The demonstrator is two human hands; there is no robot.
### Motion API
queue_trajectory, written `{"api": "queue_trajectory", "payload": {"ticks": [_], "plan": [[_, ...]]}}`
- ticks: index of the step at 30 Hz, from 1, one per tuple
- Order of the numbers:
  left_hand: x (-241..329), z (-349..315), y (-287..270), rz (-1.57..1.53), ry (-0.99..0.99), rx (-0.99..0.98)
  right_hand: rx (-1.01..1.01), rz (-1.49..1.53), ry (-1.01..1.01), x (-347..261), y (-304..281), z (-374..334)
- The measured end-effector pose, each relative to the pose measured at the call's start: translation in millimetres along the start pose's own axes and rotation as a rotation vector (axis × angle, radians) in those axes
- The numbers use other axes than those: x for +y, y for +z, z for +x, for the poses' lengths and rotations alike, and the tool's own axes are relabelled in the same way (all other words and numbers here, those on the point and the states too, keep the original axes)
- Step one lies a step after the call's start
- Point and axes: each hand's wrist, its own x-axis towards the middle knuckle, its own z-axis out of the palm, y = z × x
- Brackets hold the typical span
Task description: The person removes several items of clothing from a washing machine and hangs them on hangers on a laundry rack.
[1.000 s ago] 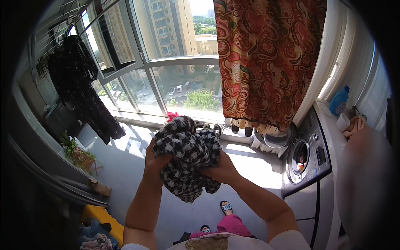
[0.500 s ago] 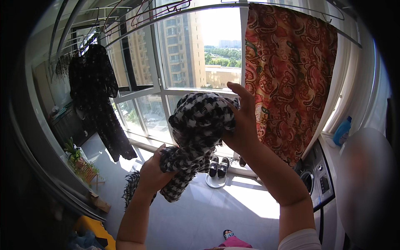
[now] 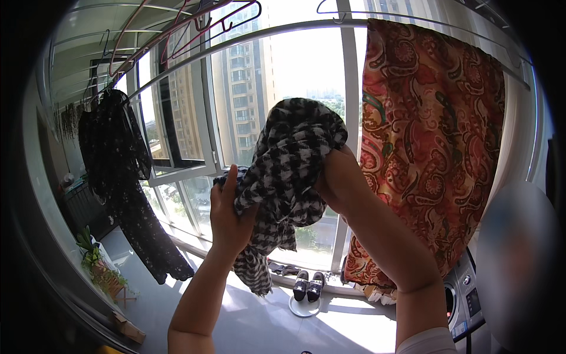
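Observation:
A black-and-white houndstooth scarf (image 3: 287, 159) with a fringed end is bunched up between my two raised hands, in front of the window. My left hand (image 3: 232, 215) grips its lower left side, thumb pointing up. On the upper right, my right hand (image 3: 341, 180) is closed on the cloth, its fingertips hidden by the folds. The fringed end hangs below, beside my left wrist. Above the scarf runs a metal drying rail (image 3: 289, 28), apart from it.
Red hangers (image 3: 227, 25) hang at upper left, beside a dark floral garment (image 3: 112, 147). A red paisley cloth (image 3: 433, 135) drapes over the rail on the right. Below stand black shoes (image 3: 308, 285) on a white round dish (image 3: 305, 308), a washing machine (image 3: 470, 295) and a potted plant (image 3: 97, 265).
Both hands have lifted the scarf higher toward the rail, and its fringed end now hangs nearer the middle. My right hand's raised fingers have folded into the cloth. The view has tilted upward.

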Motion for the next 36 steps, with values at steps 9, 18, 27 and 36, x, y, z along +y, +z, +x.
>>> {"api": "queue_trajectory", "payload": {"ticks": [9,18,27,36], "plan": [[-53,183,39,0.010,0.280,0.424,-0.388,0.106,-0.760,-58,54,167],[-85,271,21,-0.085,0.150,0.424,-0.428,0.284,-1.154,-130,153,247],[-113,260,41,-0.123,0.230,0.323,-0.148,-0.069,-1.370,-153,128,302],[-139,232,58,-0.132,0.195,0.248,-0.340,0.001,-1.309,-120,106,293]]}}
